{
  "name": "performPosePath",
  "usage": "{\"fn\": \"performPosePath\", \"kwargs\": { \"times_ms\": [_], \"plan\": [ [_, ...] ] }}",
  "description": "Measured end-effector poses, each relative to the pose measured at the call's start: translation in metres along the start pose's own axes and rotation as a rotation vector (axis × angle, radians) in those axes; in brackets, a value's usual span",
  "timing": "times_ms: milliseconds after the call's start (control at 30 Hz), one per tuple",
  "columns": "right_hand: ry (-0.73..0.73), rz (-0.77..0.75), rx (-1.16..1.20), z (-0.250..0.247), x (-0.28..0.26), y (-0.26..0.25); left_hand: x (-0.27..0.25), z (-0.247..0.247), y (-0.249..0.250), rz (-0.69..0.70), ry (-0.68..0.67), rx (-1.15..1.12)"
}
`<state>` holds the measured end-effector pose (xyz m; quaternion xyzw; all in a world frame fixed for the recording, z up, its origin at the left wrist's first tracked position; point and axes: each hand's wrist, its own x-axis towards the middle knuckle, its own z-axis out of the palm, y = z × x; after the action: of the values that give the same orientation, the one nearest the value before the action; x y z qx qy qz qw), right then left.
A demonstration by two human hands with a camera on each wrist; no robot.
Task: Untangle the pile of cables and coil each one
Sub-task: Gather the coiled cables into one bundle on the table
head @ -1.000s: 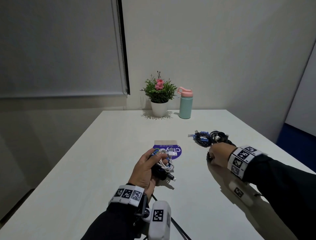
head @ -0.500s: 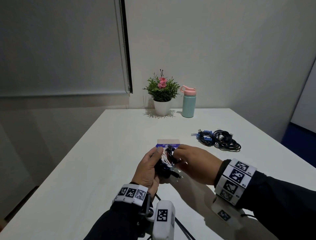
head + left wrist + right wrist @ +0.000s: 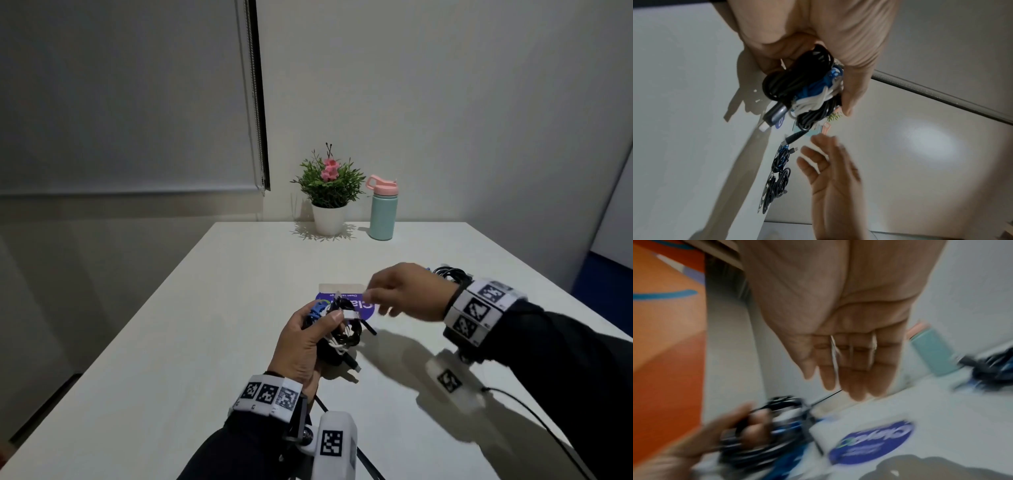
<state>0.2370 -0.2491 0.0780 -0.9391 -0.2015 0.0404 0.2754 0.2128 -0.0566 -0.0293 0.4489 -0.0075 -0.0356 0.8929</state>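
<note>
Cables first: my left hand grips a tangled bundle of black, white and blue cable, fingers and thumb curled round it, held just above the table on the near side of the purple-printed packet. In the left wrist view I see the same bundle with a black plug with a white tip sticking out of it and a braided black end hanging below. My right hand is released, fingers straight and spread, holding nothing; it hovers just right of the packet and close beside the bundle without touching it. The right wrist view is blurred, but I can make out the flat palm and the packet below it.

Right of the packet, partly hidden behind my right wrist, lie coiled cables; the left wrist view shows them as 2 dark coils lying side by side on the table, the one nearer the packet with blue in it. Well beyond the packet, at the table's far edge, stand a potted plant and a mint bottle with a pink lid, near each other.
</note>
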Motion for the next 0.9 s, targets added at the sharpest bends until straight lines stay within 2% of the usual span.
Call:
{"fn": "performPosePath", "kwargs": {
  "times_ms": [100,167,300,400,467,533,600,667,733,800,900],
  "plan": [
    [-0.02,0.245,-0.5,-0.014,0.025,0.031,0.003,-0.003,-0.001,0.004,0.012,-0.051],
    [-0.114,0.341,-0.657,-0.01,0.036,0.049,0.004,-0.005,-0.002,-0.001,0.015,-0.068],
    [-0.151,0.406,-0.575,-0.005,0.045,0.064,0.006,-0.008,-0.004,0.025,0.043,-0.085],
    [-0.105,0.35,-0.586,-0.001,0.046,0.069,0.006,-0.009,-0.004,0.041,0.057,-0.088],
    [0.035,0.256,-0.514,0.001,0.043,0.069,0.006,-0.009,-0.003,0.049,0.069,-0.077],
    [0.213,0.171,-0.315,0.003,0.037,0.06,0.006,-0.007,-0.002,0.047,0.081,-0.057],
    [0.281,0.109,-0.091,0.006,0.027,0.039,0.006,-0.006,-0.002,0.044,0.097,-0.028],
    [0.245,0.054,0.135,0.013,0.015,0.014,0.006,-0.004,0.0,0.044,0.124,0.001],
    [0.155,-0.001,0.266,0.021,0.004,-0.007,0.005,-0.003,0.001,0.049,0.156,0.013],
    [0.104,-0.037,0.245,0.029,-0.003,-0.022,0.004,-0.002,0.002,0.049,0.171,0.037],
    [0.148,-0.053,0.15,0.036,-0.007,-0.032,0.003,0.0,0.002,-0.004,0.135,0.046]
  ]
}}
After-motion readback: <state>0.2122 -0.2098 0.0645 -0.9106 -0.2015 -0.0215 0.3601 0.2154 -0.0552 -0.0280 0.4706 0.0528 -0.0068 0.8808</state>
